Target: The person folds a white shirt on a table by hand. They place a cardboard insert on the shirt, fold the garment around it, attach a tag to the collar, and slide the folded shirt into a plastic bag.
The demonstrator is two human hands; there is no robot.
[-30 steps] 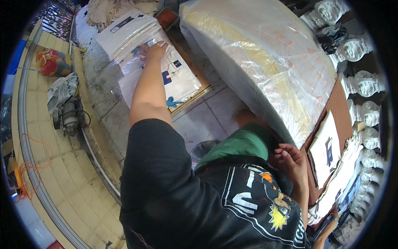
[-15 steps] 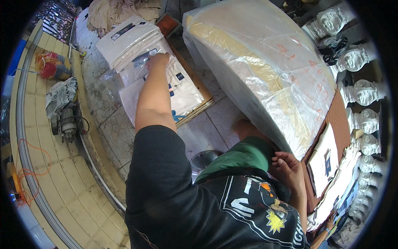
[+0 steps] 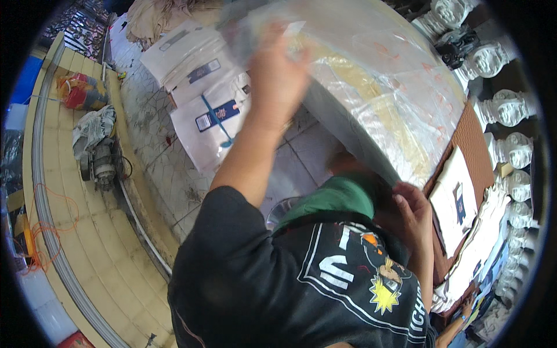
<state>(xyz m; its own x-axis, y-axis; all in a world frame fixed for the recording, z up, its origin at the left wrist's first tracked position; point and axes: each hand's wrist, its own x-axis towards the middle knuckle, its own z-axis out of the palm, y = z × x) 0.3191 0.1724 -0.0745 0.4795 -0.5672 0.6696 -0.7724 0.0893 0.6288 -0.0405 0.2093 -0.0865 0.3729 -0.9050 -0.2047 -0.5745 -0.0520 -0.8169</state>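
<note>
free: tiled floor [image 3: 301,156] | blocked: big plastic-wrapped bundle [image 3: 383,87] (right), stacked white packets [image 3: 203,98] (left)

Black short-sleeved T-shirt [image 3: 278,278] with white lettering, cartoon print in orange and yellow, green garment [image 3: 336,197] beneath

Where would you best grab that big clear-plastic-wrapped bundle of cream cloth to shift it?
Probably at its near lower edge, from the person's side. The big clear-plastic-wrapped bundle of cream cloth is broad and bulging, so its top offers only slippery film. The right hand already rests at that edge, while the blurred left hand is raised holding a thin clear packet.
</note>
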